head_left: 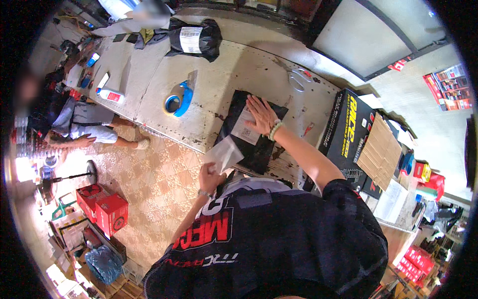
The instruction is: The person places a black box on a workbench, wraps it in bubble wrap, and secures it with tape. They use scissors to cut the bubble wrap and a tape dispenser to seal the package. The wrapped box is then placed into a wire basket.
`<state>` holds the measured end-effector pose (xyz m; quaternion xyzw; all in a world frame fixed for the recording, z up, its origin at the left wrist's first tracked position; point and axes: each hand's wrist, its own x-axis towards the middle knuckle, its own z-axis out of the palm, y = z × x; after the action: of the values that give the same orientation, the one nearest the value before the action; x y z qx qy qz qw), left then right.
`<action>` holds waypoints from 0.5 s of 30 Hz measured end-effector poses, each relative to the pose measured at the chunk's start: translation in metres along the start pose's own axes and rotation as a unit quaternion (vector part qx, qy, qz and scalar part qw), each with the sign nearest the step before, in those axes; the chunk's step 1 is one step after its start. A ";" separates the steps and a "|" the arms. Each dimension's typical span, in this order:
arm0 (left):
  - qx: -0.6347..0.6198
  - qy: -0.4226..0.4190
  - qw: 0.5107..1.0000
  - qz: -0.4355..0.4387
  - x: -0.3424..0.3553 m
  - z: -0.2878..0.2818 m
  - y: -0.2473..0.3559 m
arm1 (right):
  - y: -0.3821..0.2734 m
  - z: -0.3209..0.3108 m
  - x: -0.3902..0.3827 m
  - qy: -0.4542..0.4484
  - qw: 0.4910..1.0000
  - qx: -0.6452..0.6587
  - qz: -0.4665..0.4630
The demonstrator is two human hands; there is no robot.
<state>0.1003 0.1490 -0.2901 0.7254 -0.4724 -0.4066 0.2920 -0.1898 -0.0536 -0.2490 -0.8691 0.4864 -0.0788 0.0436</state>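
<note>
A translucent sheet (225, 153) is pinched by the left hand (210, 180); a black parcel (256, 151) is touched by the spread fingers of the right hand (263, 117).

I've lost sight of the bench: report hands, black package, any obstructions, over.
Right hand spread on black package, partly covering white label. Left hand holding translucent sheet, overlapping package's corner in view. Blue tape dispenser apart, to package's left.

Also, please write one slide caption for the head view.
Right hand flat on a labelled black parcel, left hand holding a translucent sheet, tape on the table.
</note>
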 end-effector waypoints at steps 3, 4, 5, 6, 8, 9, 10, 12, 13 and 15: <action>-0.118 0.105 0.984 -0.078 -0.015 -0.030 -0.054 | -0.048 -0.006 -0.033 -0.044 0.982 0.131 -0.130; -0.192 0.149 0.966 -0.087 -0.021 -0.042 -0.067 | -0.066 -0.008 -0.047 -0.080 0.971 0.153 -0.163; -0.184 0.182 0.961 -0.099 -0.019 -0.054 -0.076 | -0.076 -0.010 -0.060 -0.062 0.969 0.153 -0.185; -0.248 0.185 0.947 -0.089 -0.016 -0.059 -0.080 | -0.080 -0.010 -0.061 -0.114 0.964 0.163 -0.175; -0.353 0.233 0.903 -0.083 -0.005 -0.071 -0.075 | -0.074 -0.009 -0.063 -0.031 0.951 0.249 -0.178; -0.386 0.260 0.882 -0.069 -0.001 -0.065 -0.065 | -0.063 -0.007 -0.061 -0.028 0.955 0.245 -0.165; -0.489 0.268 0.825 -0.094 0.012 -0.054 -0.051 | -0.049 -0.002 -0.051 -0.004 0.965 0.218 -0.148; -0.522 0.167 0.819 -0.168 0.035 -0.031 -0.017 | -0.014 0.007 -0.037 0.026 0.984 0.154 -0.091; -0.507 0.120 0.845 -0.121 0.046 -0.009 0.004 | 0.006 0.010 -0.031 0.024 0.992 0.110 -0.050; -0.517 0.036 0.855 -0.027 0.064 0.036 0.046 | 0.033 0.021 -0.016 -0.015 0.992 0.048 0.117</action>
<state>0.0631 0.0710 -0.2906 0.4967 -0.1631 -0.5735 0.6307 -0.2218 -0.0567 -0.2757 -0.8044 0.5795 -0.0830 0.1013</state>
